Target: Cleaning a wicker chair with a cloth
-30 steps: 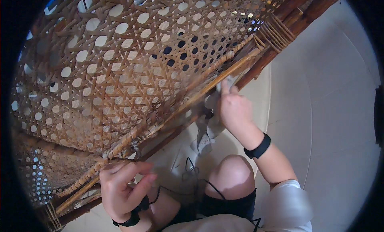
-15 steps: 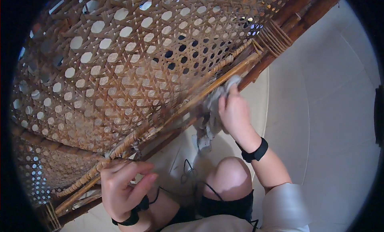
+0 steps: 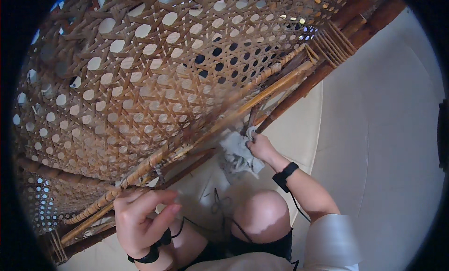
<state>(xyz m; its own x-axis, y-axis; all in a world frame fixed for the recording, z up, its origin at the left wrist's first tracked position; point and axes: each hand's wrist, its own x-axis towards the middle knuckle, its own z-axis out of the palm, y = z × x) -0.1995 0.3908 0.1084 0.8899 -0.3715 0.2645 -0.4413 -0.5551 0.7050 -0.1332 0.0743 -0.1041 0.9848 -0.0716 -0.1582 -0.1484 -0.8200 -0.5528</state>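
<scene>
A large rattan piece with a woven cane panel (image 3: 135, 79) leans across the upper left, edged by a rattan frame (image 3: 262, 97) that runs diagonally. My right hand (image 3: 264, 148) is closed on a crumpled grey-white cloth (image 3: 238, 154), at the frame's lower side. Part of the cloth hangs below the fingers. My left hand (image 3: 140, 219) rests against the lower left of the frame with curled fingers, thumb and forefinger slightly apart. Its other fingertips are hidden.
Cord lashing (image 3: 334, 44) binds the thick poles at the upper right. Beneath lies a pale padded surface (image 3: 355, 144). My bare knee (image 3: 262, 210) is close below the cloth, and a thin black cable (image 3: 216, 203) loops beside it.
My right hand has drawn the cloth down and slightly left, away from the upper frame. The left hand keeps its place on the frame, while the view has shifted slightly.
</scene>
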